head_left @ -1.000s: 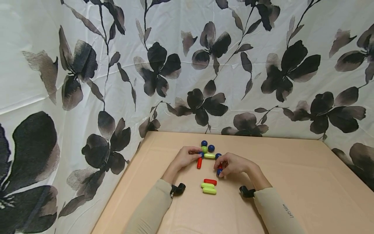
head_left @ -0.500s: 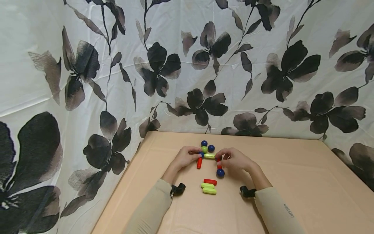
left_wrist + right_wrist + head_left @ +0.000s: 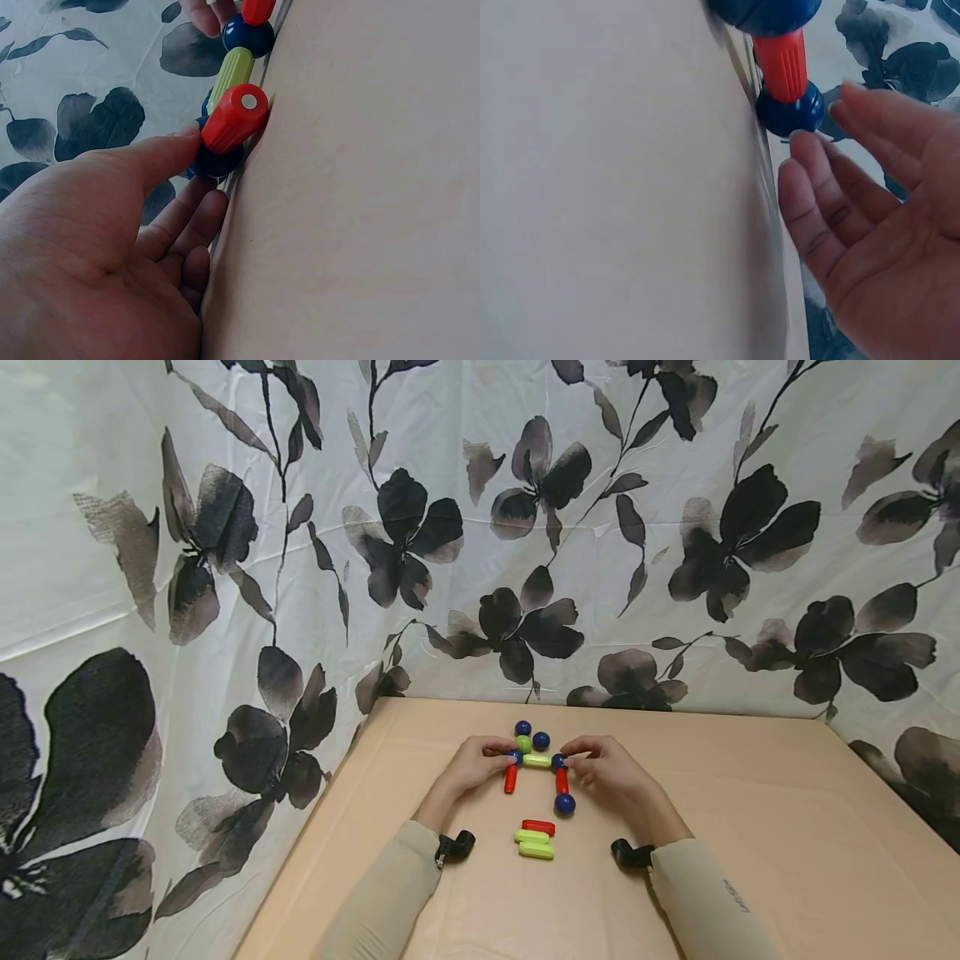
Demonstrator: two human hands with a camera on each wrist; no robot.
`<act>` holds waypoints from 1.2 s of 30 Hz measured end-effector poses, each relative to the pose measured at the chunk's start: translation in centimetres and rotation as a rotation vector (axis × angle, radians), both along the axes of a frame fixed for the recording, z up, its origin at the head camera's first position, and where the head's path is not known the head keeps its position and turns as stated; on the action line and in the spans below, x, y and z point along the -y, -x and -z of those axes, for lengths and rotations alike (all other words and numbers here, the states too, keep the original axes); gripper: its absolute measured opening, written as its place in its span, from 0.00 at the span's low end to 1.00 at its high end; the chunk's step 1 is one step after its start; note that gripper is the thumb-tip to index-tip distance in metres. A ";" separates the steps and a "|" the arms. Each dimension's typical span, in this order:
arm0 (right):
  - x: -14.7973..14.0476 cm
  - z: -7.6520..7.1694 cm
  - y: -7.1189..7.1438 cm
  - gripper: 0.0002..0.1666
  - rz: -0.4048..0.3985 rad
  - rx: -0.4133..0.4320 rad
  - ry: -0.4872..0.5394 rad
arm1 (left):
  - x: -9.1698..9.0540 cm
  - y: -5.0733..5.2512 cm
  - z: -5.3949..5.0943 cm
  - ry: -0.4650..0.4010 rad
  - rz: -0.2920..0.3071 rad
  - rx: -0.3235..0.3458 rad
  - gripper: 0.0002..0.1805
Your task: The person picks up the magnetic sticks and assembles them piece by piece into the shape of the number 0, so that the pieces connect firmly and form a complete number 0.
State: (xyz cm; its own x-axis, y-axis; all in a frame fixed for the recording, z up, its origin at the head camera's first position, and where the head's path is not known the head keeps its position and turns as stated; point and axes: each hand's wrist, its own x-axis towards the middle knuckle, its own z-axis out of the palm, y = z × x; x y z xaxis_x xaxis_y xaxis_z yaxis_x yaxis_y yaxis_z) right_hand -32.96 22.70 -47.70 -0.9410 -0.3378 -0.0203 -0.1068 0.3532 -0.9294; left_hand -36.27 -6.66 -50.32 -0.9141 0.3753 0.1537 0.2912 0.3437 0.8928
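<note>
Green bar: between the hands, on or just above the table, long axis running left to right; neither hand is clearly nearer.
Left hand: at the bar's left end, pinching the left ball between thumb and fingers.
Right hand: at the bar's right end, fingertips touching the right ball, thumb apart from it, not gripping.
Red legs: left leg and right leg point from the bar's ends toward the person; the right one meets an end ball.
Beyond the bar: green ball, back ball, side ball.
Nearer than the bar: red rod and two green rods, side by side, roughly parallel to it.
Look: bar yellow-green, ribbed; balls glossy dark blue; left leg faceted, with a pale disc in its free end.
</note>
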 end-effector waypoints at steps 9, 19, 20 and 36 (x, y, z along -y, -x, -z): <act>0.9 0.8 0.6 0.17 0.036 0.002 0.014 | -0.1 -0.1 -0.1 0.017 -0.009 0.012 0.15; 1.1 1.6 1.1 0.19 0.082 -0.024 -0.003 | -0.1 -0.2 -0.5 0.022 -0.002 0.005 0.15; 1.0 1.7 1.2 0.19 0.085 -0.022 -0.001 | -0.1 -0.2 -0.5 0.022 -0.002 0.007 0.15; 1.2 2.1 1.0 0.17 0.132 -0.070 0.000 | -2.4 0.3 -0.7 -0.012 -0.115 -0.021 0.25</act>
